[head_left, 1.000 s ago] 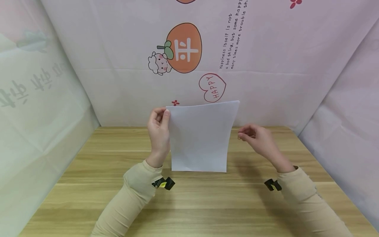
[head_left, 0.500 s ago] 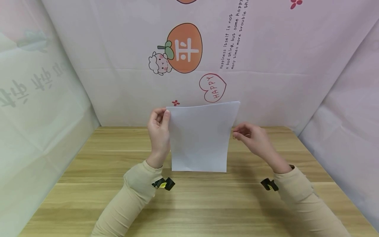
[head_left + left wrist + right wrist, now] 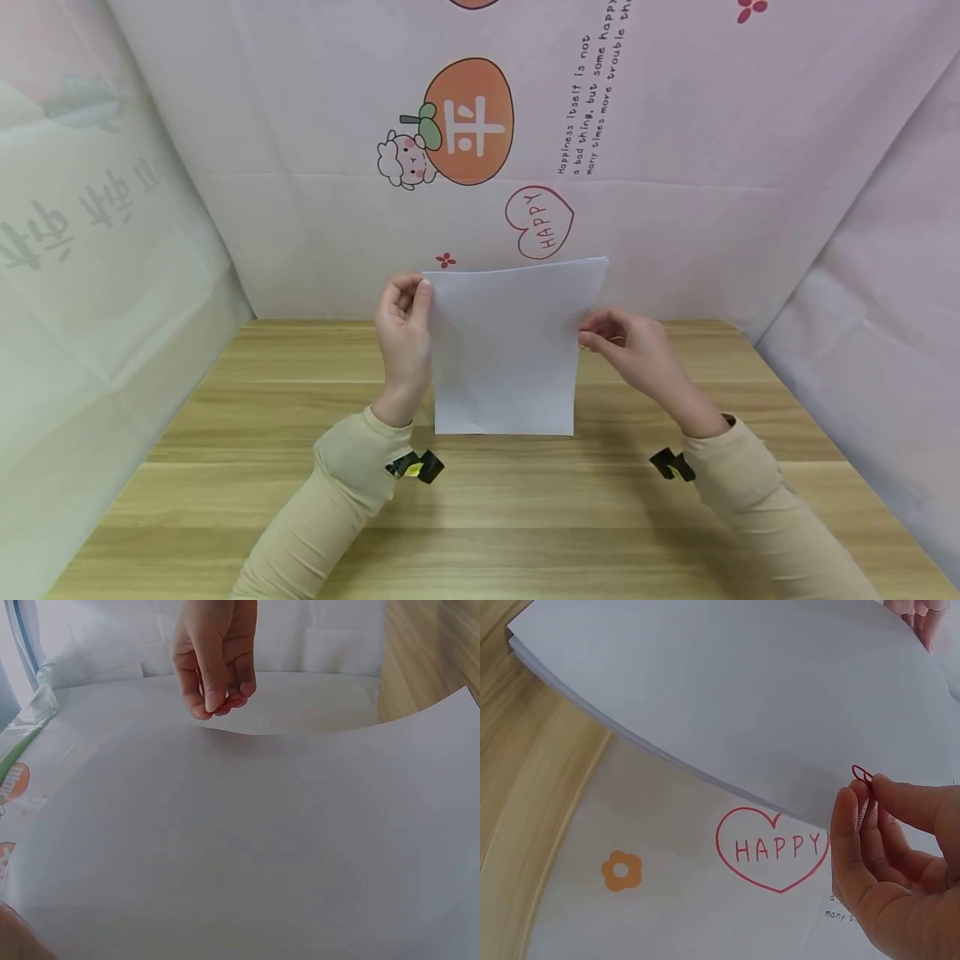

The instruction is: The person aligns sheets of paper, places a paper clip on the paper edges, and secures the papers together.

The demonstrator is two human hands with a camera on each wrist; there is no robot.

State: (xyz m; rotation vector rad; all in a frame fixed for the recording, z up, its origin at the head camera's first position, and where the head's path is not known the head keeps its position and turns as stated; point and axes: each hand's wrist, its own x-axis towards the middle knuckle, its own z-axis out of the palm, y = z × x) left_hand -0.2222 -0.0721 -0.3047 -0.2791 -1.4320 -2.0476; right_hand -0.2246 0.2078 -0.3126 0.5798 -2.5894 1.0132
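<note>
A thin stack of white paper sheets (image 3: 506,350) stands upright over the table, its top edge slightly bowed. My left hand (image 3: 403,342) pinches the upper left edge, thumb in front and fingers behind. Beside the opposite edge, my right hand (image 3: 641,354) pinches a small red paper clip (image 3: 860,773) between thumb and fingertips. In the right wrist view the clip's looped end overlaps the paper near its edge, and the rest is hidden by the fingers. Several sheet edges show along the stack's side there.
The wooden table (image 3: 495,525) runs back to a printed white cloth (image 3: 660,242) hanging behind it. More cloth hangs at the left (image 3: 97,275) and right sides. Black wrist mounts (image 3: 415,465) stick out from both sleeves.
My right hand has moved left with the paper clip, from apart from the sheets to right at their right edge. The left hand and the paper stay nearly still.
</note>
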